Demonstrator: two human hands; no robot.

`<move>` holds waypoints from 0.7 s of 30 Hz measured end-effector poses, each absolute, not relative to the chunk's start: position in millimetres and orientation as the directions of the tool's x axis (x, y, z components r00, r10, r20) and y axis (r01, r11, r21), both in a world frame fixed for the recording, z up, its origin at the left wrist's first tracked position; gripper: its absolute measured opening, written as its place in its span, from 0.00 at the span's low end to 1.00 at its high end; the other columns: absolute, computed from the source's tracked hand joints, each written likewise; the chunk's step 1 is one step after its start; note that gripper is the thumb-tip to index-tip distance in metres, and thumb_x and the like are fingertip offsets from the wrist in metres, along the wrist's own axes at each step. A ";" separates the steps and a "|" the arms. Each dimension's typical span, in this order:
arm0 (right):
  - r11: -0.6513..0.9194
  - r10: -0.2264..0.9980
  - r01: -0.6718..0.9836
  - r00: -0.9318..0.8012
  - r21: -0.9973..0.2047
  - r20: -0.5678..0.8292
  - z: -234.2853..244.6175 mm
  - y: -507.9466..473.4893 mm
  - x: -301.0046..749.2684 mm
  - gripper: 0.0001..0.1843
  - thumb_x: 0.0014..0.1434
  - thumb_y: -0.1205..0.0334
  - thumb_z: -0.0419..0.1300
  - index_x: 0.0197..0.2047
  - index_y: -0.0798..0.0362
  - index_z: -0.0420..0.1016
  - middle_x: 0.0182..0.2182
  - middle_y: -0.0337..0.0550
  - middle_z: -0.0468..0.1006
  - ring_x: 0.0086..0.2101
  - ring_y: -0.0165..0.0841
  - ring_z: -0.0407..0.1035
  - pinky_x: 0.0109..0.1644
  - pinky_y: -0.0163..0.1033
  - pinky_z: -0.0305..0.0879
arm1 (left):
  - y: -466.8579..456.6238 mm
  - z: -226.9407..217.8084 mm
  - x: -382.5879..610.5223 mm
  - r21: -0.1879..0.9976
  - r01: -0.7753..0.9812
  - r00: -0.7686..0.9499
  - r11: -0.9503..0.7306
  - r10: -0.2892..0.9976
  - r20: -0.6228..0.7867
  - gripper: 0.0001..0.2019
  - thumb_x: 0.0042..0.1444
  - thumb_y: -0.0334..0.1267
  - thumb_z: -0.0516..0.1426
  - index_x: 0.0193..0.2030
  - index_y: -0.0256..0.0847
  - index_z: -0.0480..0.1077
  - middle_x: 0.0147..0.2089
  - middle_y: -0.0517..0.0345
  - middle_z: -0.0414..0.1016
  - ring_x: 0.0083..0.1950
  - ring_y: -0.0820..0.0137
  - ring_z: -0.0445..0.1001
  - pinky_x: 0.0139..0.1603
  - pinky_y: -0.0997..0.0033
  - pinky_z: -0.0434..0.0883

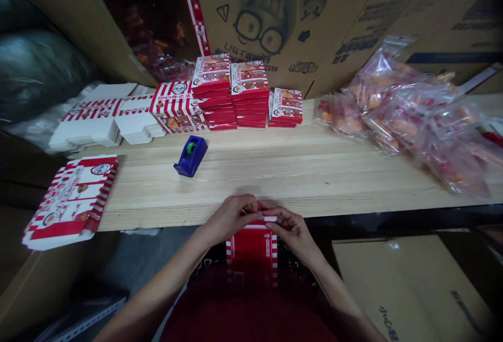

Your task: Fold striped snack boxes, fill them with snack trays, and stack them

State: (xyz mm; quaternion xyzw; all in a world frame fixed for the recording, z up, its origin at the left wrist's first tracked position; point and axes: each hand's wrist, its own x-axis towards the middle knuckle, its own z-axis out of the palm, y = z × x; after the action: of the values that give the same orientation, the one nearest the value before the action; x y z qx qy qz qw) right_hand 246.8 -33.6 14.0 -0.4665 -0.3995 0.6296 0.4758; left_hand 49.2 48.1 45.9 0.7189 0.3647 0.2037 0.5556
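Both my hands meet at the near edge of a wooden table [298,174], over my lap. My left hand [231,217] and my right hand [290,229] are closed, pinching the far end of a red-and-white striped carton [252,250] that lies lengthwise towards me. The fingertips press a small white flap at the carton's top edge. A blue tape dispenser [191,155] sits on the table a short way beyond my left hand.
Stacks of filled red-and-white cartons [231,93] stand at the table's back. Flat unfolded cartons lie at the left [71,200] and back left [104,119]. Clear bags of snacks [416,117] pile up on the right. Big cardboard boxes [306,12] line the back.
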 end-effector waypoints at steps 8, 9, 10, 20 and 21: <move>-0.147 0.982 -0.237 -0.155 -0.960 -0.111 -3.4 -36.9 253.2 0.12 0.65 0.54 0.67 0.52 0.42 0.79 0.65 0.45 0.74 0.66 0.40 0.66 0.72 0.52 0.58 | 47.4 43.7 52.4 0.949 0.290 0.704 -0.126 0.699 -0.122 0.15 0.67 0.37 0.58 0.56 0.54 0.80 0.56 0.58 0.84 0.57 0.61 0.80 0.58 0.62 0.72; -0.137 0.983 -0.236 -0.154 -0.962 -0.102 -4.9 -36.4 252.6 0.12 0.66 0.55 0.66 0.53 0.41 0.77 0.65 0.45 0.74 0.66 0.40 0.66 0.72 0.52 0.58 | 46.5 42.0 52.4 0.940 0.316 0.679 -0.126 0.722 -0.131 0.14 0.66 0.37 0.59 0.54 0.53 0.81 0.55 0.57 0.84 0.56 0.62 0.81 0.56 0.63 0.73; -0.127 0.985 -0.240 -0.148 -0.962 -0.093 -5.9 -35.8 251.9 0.12 0.66 0.55 0.66 0.53 0.41 0.76 0.65 0.44 0.74 0.66 0.39 0.66 0.72 0.52 0.59 | 45.7 40.4 52.6 0.933 0.336 0.657 -0.127 0.741 -0.136 0.12 0.65 0.37 0.59 0.52 0.51 0.82 0.53 0.56 0.85 0.54 0.63 0.81 0.54 0.65 0.73; -0.133 0.975 -0.227 -0.202 -0.965 -0.087 11.4 -36.3 247.3 0.22 0.67 0.58 0.65 0.61 0.40 0.65 0.60 0.46 0.78 0.61 0.38 0.72 0.68 0.51 0.66 | 53.4 53.0 61.5 0.900 0.398 0.673 -0.180 0.724 -0.153 0.07 0.61 0.43 0.64 0.35 0.43 0.80 0.34 0.58 0.84 0.35 0.69 0.79 0.38 0.71 0.70; -0.129 0.977 -0.225 -0.195 -0.966 -0.085 11.2 -36.8 247.7 0.23 0.67 0.58 0.65 0.62 0.40 0.64 0.60 0.46 0.78 0.61 0.38 0.72 0.68 0.51 0.65 | 53.3 53.6 62.1 0.896 0.397 0.679 -0.199 0.720 -0.142 0.07 0.61 0.42 0.63 0.36 0.44 0.81 0.35 0.58 0.84 0.35 0.69 0.79 0.38 0.70 0.70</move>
State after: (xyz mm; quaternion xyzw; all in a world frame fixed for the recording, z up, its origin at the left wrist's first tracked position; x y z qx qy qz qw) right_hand 247.7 -36.8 11.2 -0.4149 -0.4530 0.6264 0.4799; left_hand 62.1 53.3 53.6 0.7581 0.3684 0.1566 0.5148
